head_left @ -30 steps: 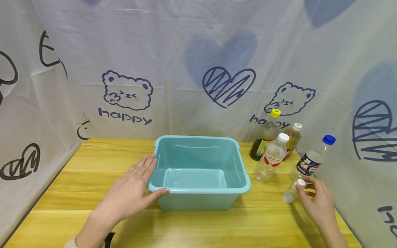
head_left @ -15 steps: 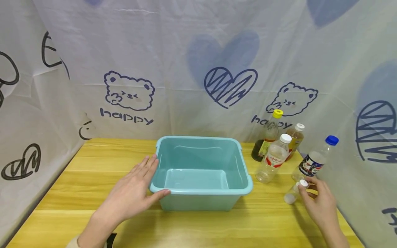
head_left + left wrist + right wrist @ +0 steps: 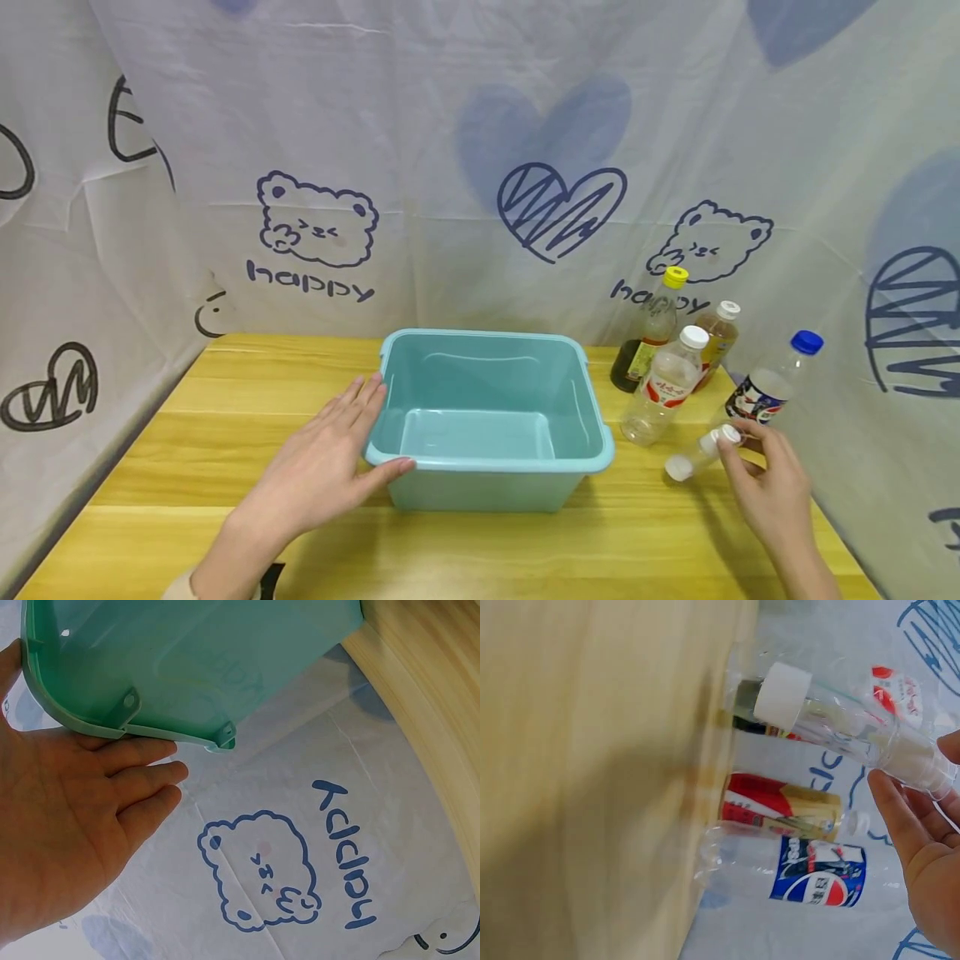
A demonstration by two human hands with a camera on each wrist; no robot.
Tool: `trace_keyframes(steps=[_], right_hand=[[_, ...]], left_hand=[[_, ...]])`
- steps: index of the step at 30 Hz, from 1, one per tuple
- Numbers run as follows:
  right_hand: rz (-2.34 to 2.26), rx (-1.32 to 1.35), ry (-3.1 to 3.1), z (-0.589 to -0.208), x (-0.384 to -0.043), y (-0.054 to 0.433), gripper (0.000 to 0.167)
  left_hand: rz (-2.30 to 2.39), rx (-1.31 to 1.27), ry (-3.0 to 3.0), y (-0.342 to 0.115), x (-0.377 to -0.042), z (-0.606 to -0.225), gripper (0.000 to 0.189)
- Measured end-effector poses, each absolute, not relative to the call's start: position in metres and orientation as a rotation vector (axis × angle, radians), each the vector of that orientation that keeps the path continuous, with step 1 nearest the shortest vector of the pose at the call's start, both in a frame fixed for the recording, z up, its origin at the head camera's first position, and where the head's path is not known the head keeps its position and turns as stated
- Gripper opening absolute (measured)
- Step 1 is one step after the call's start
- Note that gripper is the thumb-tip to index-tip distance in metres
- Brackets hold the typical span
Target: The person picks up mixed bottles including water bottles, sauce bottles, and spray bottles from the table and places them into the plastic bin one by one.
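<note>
a lift seems in hand: the right hand (image 3: pixel 771 477) pinches a tilted, small, clear, white-ended plastic bottle (image 3: pixel 703 451), right of the teal rectangular plastic basin (image 3: pixel 480 490) touched by the left hand (image 3: pixel 321 465), fingers straight. next calls for steady pinching.

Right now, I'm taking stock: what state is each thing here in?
Tub: upright, open-topped.
Clear tube: tilted, pinched by right hand.
Left hand: outstretched, touching tub.
Yellow-capped bottle: upright, closed.
Red-labelled bottle: upright, closed.
Amber bottle: upright, closed.
Blue-capped bottle: upright, closed.
Backdrop cloth: hanging, creased.
</note>
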State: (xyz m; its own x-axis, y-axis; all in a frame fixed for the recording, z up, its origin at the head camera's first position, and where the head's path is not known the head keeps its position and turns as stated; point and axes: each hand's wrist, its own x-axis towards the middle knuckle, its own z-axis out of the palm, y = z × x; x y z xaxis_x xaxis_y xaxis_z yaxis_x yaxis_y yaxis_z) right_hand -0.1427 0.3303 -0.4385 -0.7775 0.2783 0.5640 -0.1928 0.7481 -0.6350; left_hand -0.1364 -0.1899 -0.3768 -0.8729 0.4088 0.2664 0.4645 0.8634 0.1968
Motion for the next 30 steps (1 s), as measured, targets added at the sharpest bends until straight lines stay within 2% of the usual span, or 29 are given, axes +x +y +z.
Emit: trace_keyframes(steps=[16, 30], right_hand=[[0.939, 0.13, -2.152, -0.402, -0.147, 0.305, 0.037], [0.892, 0.397, -2.004, -0.36, -0.167, 0.281, 0.041]], left_hand=[[-0.377, -0.677, -2.814, -0.189, -0.137, -0.376, 0.102], [-0.395, -0.669, -2.829, -0.19, -0.137, -0.376, 0.103]])
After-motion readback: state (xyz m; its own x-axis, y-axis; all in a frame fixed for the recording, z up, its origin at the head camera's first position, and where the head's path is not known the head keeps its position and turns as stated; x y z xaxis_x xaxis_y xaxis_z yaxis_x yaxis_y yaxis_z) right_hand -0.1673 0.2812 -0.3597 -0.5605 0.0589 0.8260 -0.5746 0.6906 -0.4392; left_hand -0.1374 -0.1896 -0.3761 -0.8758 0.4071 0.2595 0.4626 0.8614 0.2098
